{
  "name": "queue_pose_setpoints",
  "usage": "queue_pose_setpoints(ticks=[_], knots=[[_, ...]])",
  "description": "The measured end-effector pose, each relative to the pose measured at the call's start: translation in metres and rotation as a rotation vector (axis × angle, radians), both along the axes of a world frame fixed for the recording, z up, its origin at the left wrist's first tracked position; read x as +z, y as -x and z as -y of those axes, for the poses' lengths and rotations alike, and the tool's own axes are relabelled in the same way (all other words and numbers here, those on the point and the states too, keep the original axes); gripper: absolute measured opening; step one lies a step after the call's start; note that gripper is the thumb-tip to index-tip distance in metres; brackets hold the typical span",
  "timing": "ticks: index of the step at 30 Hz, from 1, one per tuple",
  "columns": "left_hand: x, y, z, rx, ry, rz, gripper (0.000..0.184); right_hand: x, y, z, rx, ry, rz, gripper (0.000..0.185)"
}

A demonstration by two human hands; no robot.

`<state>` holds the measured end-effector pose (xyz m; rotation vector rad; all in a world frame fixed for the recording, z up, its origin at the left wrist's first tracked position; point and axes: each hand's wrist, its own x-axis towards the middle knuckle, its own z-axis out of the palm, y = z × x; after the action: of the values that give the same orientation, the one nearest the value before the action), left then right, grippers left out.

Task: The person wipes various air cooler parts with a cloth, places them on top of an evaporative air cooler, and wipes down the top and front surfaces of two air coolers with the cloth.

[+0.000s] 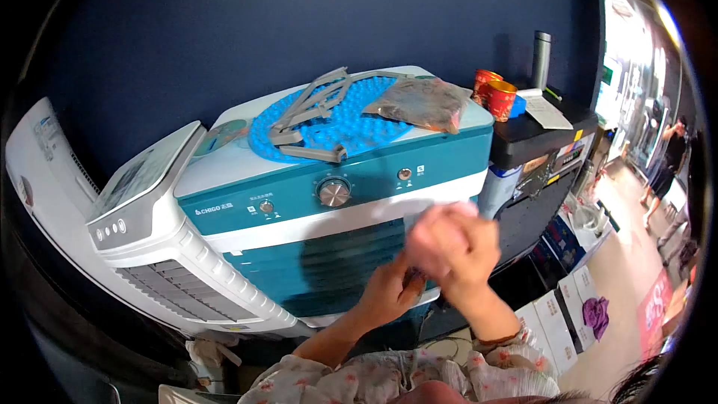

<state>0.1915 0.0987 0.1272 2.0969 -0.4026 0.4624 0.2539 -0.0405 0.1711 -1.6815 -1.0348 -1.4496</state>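
My left hand (387, 288) is closed low in front of the teal air cooler (449, 161), its fingers curled around something small and dark. My right hand (456, 243) is directly above and right of it, blurred, its fingers folded in. A pale, see-through edge shows beside my right hand, too smeared to name. On top of the cooler lies a round blue bumpy mat (374, 135). Grey folded strips (307, 114) rest on it, and a clear plastic bag (422, 102) with unclear contents overlaps its right side.
A white air cooler (153, 232) stands close on the left. To the right, a black box (516, 138) carries red paper cups (499, 97), a steel flask (541, 60) and a notepad (548, 112). White cartons (550, 322) and a purple cloth (595, 316) are lower right. A person (673, 153) is far off.
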Motion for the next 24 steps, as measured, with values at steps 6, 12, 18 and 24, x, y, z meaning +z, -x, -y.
queue_pose_setpoints(ticks=[6, 12, 18, 24], knots=[[-0.020, -0.004, 0.008, -0.213, 0.438, 0.022, 0.033, 0.033, -0.005, 0.020, -0.173, -0.260, -0.140, 0.044], [-0.021, -0.008, 0.004, -0.096, 0.326, 0.210, 0.054, 0.005, 0.022, 0.004, 0.122, 0.181, -0.381, 0.044], [0.014, -0.008, -0.023, -0.367, 1.080, 0.075, 0.062, -0.040, -0.005, 0.028, 0.582, 0.090, -0.910, 0.027], [0.007, -0.012, -0.029, -0.573, 1.478, -0.164, 0.041, -0.059, -0.002, 0.034, 0.706, -0.713, -1.090, 0.032]])
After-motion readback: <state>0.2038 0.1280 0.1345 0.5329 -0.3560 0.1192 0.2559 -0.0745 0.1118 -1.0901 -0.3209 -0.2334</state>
